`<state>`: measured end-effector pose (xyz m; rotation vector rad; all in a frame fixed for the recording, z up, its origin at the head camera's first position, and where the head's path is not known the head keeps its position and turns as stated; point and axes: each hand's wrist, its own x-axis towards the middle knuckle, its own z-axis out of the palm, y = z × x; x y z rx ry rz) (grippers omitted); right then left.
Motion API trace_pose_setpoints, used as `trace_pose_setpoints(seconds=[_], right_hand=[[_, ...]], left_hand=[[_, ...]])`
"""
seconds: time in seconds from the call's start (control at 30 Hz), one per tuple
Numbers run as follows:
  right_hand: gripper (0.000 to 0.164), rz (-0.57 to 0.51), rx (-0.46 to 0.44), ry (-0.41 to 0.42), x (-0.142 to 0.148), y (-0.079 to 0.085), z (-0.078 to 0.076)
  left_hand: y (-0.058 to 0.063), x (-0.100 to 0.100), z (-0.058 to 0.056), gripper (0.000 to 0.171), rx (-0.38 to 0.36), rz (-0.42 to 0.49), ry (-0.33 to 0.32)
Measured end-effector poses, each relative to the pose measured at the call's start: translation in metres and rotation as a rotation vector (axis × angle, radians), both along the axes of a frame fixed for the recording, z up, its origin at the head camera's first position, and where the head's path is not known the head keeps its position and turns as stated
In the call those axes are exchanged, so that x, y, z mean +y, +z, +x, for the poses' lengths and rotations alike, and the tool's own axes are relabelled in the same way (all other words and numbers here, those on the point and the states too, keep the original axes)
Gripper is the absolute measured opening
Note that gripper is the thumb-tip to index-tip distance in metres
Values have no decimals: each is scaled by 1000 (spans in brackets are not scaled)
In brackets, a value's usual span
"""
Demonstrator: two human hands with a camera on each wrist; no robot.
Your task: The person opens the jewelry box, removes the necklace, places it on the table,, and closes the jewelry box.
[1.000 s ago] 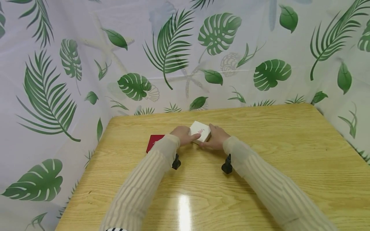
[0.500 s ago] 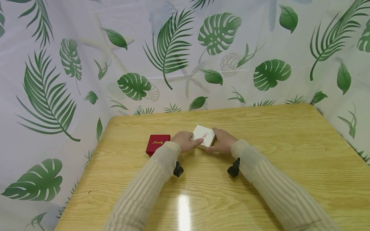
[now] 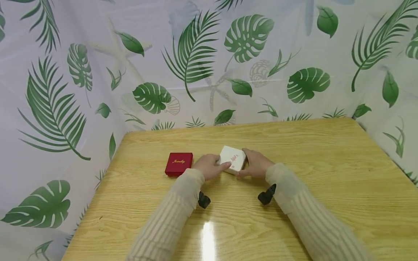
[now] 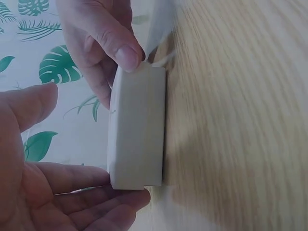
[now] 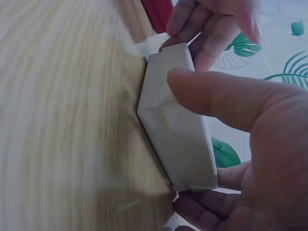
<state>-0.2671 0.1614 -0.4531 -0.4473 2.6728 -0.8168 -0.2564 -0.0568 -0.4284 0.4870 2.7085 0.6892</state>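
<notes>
Head view: red box [image 3: 179, 164], gold lettering on its top, lies flat on the wood-grain table [image 3: 310, 156]. White box [image 3: 233, 156], pinkish-red mark on its top face, sits to the right of the red box, turned at an angle to it, near but apart. Left hand [image 3: 209, 167] is just right of the red box, in the gap before the white box. Its grip is loose: fingers touch the white box's side, and the left wrist view shows the thumb clear of the top face. Right hand [image 3: 258, 165] is farther right of the red box, past the white one, and holds the white box, thumb on the near side, fingers at the far corner. White box's underside seems to rest on the table, but its lower edge is in shadow in both wrist views. Cream ribbed sleeves [image 3: 163, 224] reach in from nearer the wearer than the red box; black device [image 3: 204, 200] at each wrist. Leaf-printed cloth [image 3: 287, 36], green on white, hangs beyond the red box and to its left.
</notes>
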Motion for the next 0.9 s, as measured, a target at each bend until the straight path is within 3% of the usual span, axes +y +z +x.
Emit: trace_pose_setpoints(seconds=[0.13, 0.4, 0.7, 0.9], right_hand=[[104, -24, -1, -4, -1, -2, 3], [105, -25, -3, -22, -3, -3, 11], [100, -20, 80, -11, -7, -1, 18], [100, -23, 81, -41, -8, -5, 19]], left_hand=[[-1, 0, 5, 62, 24, 15, 6], [-4, -3, 11, 47, 64, 75, 8], [-6, -5, 16, 46, 49, 131, 37], [-10, -6, 18, 43, 44, 181, 41]])
